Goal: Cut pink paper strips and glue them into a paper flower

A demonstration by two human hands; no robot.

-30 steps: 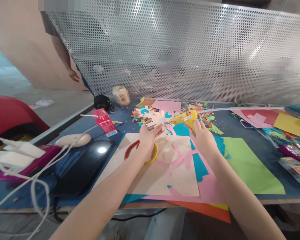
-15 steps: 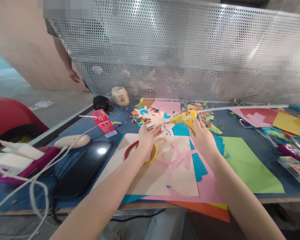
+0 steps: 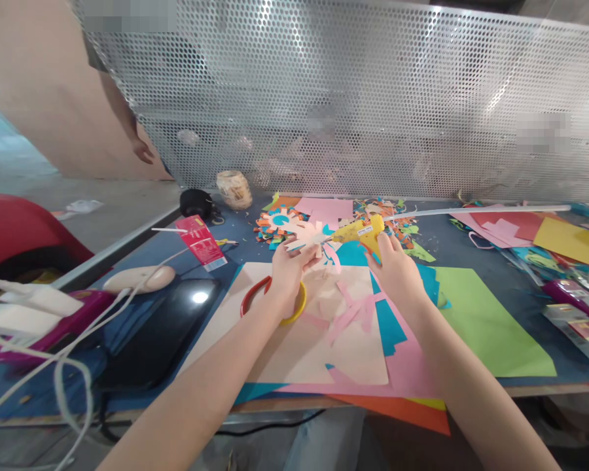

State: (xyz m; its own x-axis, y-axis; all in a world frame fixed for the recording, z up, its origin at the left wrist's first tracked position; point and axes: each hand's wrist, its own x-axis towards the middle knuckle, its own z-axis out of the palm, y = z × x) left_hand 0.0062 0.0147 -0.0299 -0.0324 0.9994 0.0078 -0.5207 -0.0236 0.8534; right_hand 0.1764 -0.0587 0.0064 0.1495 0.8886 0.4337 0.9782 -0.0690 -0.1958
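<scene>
My left hand (image 3: 290, 265) pinches a pale paper flower (image 3: 307, 234) with cut petals, held above the sheets on the table. A yellow hot glue gun (image 3: 356, 231) is gripped in my right hand (image 3: 395, 261), its nozzle pointing left at the flower's edge. Whether the nozzle touches the paper I cannot tell. A long white glue stick (image 3: 471, 211) extends right from behind the gun. Beneath my left wrist lie scissors with a red and a yellow handle (image 3: 300, 304), partly hidden. Pink paper strips (image 3: 348, 317) are scattered on a cream paper sheet (image 3: 285, 360).
A black phone (image 3: 160, 333), a computer mouse (image 3: 140, 279) and a purple power strip (image 3: 95, 311) with white cables occupy the left. Green paper (image 3: 491, 327) lies right. Paper scraps and a jar (image 3: 234, 190) stand before a perforated metal panel (image 3: 348, 85). Another person's hand (image 3: 142, 152) shows behind it.
The glue gun has shifted very slightly left and its tip sits close to the flower. My left hand keeps its hold; the view has moved a little.
</scene>
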